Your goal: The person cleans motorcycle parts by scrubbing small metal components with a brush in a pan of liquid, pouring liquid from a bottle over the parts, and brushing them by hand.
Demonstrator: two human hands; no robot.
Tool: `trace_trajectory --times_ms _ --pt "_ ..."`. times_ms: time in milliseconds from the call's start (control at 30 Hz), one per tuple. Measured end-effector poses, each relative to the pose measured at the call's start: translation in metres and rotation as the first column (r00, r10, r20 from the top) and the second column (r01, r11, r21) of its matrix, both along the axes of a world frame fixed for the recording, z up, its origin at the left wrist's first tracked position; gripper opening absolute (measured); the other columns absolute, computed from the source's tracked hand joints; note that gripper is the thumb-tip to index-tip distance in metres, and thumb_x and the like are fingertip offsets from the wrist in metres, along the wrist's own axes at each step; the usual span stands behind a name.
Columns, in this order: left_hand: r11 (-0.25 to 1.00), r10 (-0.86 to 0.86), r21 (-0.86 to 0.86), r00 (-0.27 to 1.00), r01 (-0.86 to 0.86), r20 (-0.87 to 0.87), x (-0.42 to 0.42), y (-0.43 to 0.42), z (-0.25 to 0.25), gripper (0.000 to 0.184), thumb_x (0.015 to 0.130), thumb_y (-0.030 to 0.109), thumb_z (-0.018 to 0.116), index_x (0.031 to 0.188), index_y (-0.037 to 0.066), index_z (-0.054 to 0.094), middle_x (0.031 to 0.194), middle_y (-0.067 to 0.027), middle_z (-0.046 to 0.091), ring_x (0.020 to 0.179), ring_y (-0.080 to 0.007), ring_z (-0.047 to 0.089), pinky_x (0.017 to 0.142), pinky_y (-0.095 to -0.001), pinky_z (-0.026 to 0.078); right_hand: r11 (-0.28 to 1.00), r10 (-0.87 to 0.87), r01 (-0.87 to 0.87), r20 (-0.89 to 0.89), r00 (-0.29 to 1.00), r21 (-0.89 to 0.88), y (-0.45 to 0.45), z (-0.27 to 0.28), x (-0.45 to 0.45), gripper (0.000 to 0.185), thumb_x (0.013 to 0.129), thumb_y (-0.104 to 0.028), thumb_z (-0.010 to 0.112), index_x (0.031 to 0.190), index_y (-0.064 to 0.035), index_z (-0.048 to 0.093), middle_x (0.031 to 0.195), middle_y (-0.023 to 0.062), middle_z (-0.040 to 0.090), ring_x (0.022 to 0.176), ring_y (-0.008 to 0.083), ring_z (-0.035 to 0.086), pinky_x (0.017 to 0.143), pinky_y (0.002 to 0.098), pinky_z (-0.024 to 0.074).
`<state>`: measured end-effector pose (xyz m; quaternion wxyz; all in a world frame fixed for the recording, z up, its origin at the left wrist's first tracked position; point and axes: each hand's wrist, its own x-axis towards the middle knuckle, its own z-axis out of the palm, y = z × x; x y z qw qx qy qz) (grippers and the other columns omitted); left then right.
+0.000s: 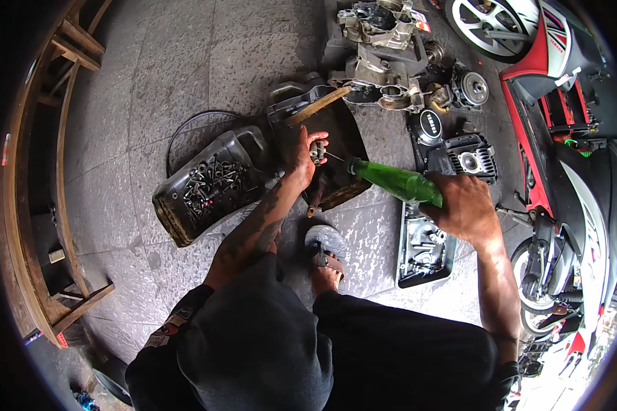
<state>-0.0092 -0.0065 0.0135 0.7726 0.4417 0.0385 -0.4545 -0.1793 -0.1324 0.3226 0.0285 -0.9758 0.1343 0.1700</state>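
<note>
My right hand [463, 209] is wrapped round the base of a green glass bottle [397, 179], which lies tilted with its neck toward my left hand [307, 156]. A thin stream runs from the bottle's mouth toward a small metal part [317, 152] held in the fingers of my left hand. Below that hand is a dark, wet-looking tray [355, 140], with a wooden-handled tool [320, 105] resting across its far end. Left of it sits a cut-open container [164, 209] holding several bolts and small metal parts [212, 185].
Engine casings [377, 79] and a cylinder block [470, 161] lie on the floor beyond and right. A small tray of parts [401, 264] is below the bottle. Red and white motorcycles [528, 151] stand at right, a wooden bench [26, 226] at left. My sandalled foot [327, 264] is near the dark tray.
</note>
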Motion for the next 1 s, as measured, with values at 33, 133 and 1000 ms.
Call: trace_trajectory --times_ms 33,133,1000 --pt "1.000 0.001 0.000 1.000 -0.001 0.000 0.000 0.000 -0.001 0.067 0.086 0.067 0.027 0.104 0.011 0.059 0.089 0.0006 0.056 0.081 -0.0092 0.050 0.072 -0.0310 0.040 1.000 -0.004 0.004 -0.008 1.000 -0.017 0.000 0.000 0.000 0.030 0.071 -0.022 0.065 0.096 -0.0063 0.060 0.073 0.0155 0.064 0.073 0.0305 0.064 0.071 0.0406 0.0494" --pt "1.000 0.006 0.017 1.000 -0.006 0.019 -0.001 -0.001 -0.001 0.065 0.087 0.066 0.027 0.103 0.012 0.059 0.090 0.0001 0.057 0.081 -0.0094 0.050 0.072 -0.0311 0.040 1.000 0.004 -0.005 -0.015 1.000 -0.026 0.000 0.000 0.001 0.029 0.072 -0.022 0.065 0.096 -0.0064 0.060 0.074 0.0156 0.064 0.073 0.0308 0.064 0.070 0.0408 0.0493" --pt "0.977 0.119 -0.105 0.879 -0.187 -0.461 0.001 0.000 -0.013 0.035 0.090 0.038 0.049 0.093 0.004 0.056 0.076 -0.0061 0.053 0.063 -0.0196 0.053 0.058 -0.0325 0.050 0.999 -0.028 0.029 -0.012 1.000 0.046 -0.003 -0.003 -0.002 0.038 0.071 -0.024 0.067 0.104 -0.0067 0.060 0.077 0.0155 0.065 0.076 0.0312 0.063 0.075 0.0415 0.0463"
